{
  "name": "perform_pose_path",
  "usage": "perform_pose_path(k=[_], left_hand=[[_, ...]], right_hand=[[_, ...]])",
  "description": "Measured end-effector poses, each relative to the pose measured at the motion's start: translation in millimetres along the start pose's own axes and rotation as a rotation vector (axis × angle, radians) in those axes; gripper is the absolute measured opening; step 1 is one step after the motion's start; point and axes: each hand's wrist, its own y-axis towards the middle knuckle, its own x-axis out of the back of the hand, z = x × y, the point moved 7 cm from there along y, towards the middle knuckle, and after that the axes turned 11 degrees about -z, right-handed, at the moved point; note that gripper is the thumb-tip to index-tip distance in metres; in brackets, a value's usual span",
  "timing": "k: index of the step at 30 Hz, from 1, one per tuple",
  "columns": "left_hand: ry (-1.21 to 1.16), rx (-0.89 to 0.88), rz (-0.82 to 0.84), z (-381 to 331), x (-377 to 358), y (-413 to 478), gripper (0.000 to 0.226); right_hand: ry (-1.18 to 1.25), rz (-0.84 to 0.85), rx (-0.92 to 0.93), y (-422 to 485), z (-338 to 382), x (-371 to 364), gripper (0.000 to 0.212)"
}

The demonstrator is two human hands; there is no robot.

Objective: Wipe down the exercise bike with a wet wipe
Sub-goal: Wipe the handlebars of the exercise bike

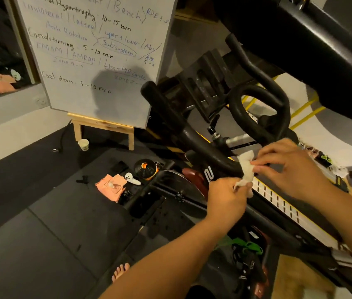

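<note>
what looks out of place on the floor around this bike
Loose clutter on the black floor mat: a crumpled salmon-pink packet beside a white handheld controller, a paper cup by the wooden easel, and scattered small black bits. The black exercise bike shows no visible damage.

The dark floor [41, 244] holds the exercise bike [203, 152] on the right, a paper cup [83, 144] far left and a pink pack [110, 186] beside the bike.

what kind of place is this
Most likely a small gym or home workout room: a whiteboard lists a training plan, a bike fills the right side, and dark mats cover the floor.
</note>
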Motion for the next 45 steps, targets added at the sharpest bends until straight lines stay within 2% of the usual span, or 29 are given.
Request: perform_pose_path(k=[3, 8, 12, 14, 18, 23, 25, 27, 28, 31, 35, 37, 41, 45], left_hand=[[0.038, -0.105, -0.032, 0.3, 14.6, 5.7, 0.034], [-0.014, -0.204, -0.228, 6.4, 50.0, 9.5, 0.016], [-0.015, -0.286, -0.343, -3.7, 87.9, 20.4, 0.024], [0.001, -0.274, -0.392, -11.6, 110.4, 30.2, 0.022], [-0.068, -0.135, -0.523, -18.8, 157.6, 64.3, 0.009], [-0.111, -0.187, -0.688, -55.7, 211.8, 89.7, 0.018], [-0.182, -0.201, -0.811, -70.8, 234.6, 99.4, 0.015], [-0.129, -0.225, -0.886, -79.2, 245.9, 104.6, 0.017], [-0.075, -0.234, -0.876, -80.2, 243.0, 104.1, 0.021], [0.081, -0.217, -0.687, -54.5, 197.0, 85.8, 0.032], [0.109, -0.216, -0.476, -6.7, 116.4, 38.0, 0.030], [0.109, -0.240, -0.464, 0.0, 87.6, 21.2, 0.037], [0.125, -0.229, -0.568, 3.4, 64.6, 5.9, 0.038], [0.171, -0.254, -0.369, 8.3, 9.7, -15.0, 0.038]], right_hand=[[0.076, 0.082, -0.057, 5.6, 1.5, -7.3, 0.011], [0.184, 0.056, -0.046, 19.4, 23.9, -22.8, 0.004], [0.261, 0.025, -0.042, 40.6, 46.7, -33.8, 0.008], [0.296, -0.002, -0.048, 53.5, 58.8, -38.4, 0.007], [0.305, -0.036, 0.041, 99.7, 101.3, -45.2, 0.008], [0.244, -0.044, 0.215, 153.3, 151.9, -33.8, 0.013], [0.289, -0.124, 0.216, 171.9, 173.4, -22.8, 0.012], [0.333, -0.153, 0.186, 185.0, 183.4, -19.0, 0.008], [0.312, -0.134, 0.197, 187.1, 182.2, -20.6, 0.008], [0.213, -0.001, 0.221, 166.9, 150.3, -34.1, 0.013], [0.154, 0.105, 0.204, 108.8, 95.3, -41.6, 0.010], [0.111, 0.135, 0.222, 80.5, 71.6, -37.7, 0.012], [0.083, 0.130, 0.281, 48.9, 45.2, -28.0, 0.010], [0.081, 0.118, 0.331, 28.9, 21.1, -21.3, 0.011]])
